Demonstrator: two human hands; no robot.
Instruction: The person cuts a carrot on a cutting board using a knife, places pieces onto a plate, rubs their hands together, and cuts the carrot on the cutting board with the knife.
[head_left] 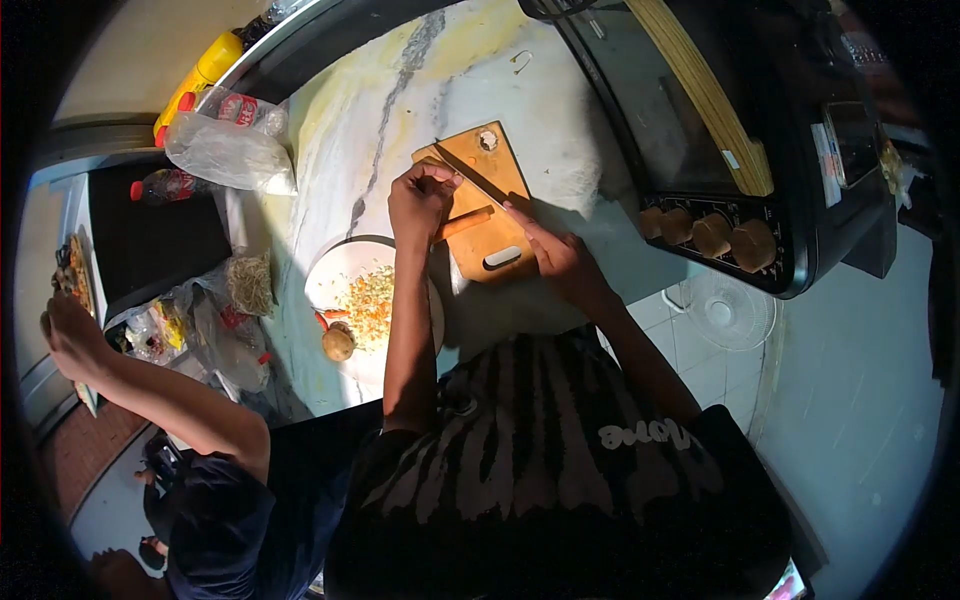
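My right hand (565, 262) is closed on the handle end of a knife (475, 177), whose blade points up and left across the wooden cutting board (508, 165). My left hand (420, 205) is closed in a pinch beside the blade; what its fingertips hold, if anything, is too small to make out. On the board, a piece of carrot (464, 224) lies between my hands. Left of the board, partly behind my left forearm, a white bowl (325, 275) contains finely chopped orange and pale vegetables (368, 305) and a whole potato (338, 342).
A black oven (700, 120) with brown knobs stands to the right. Plastic bags (230, 150), a red-capped bottle (170, 187) and a yellow container (205, 70) are at the left. Another person's arm (190, 400) reaches out on the left. A white fan (730, 310) is below right.
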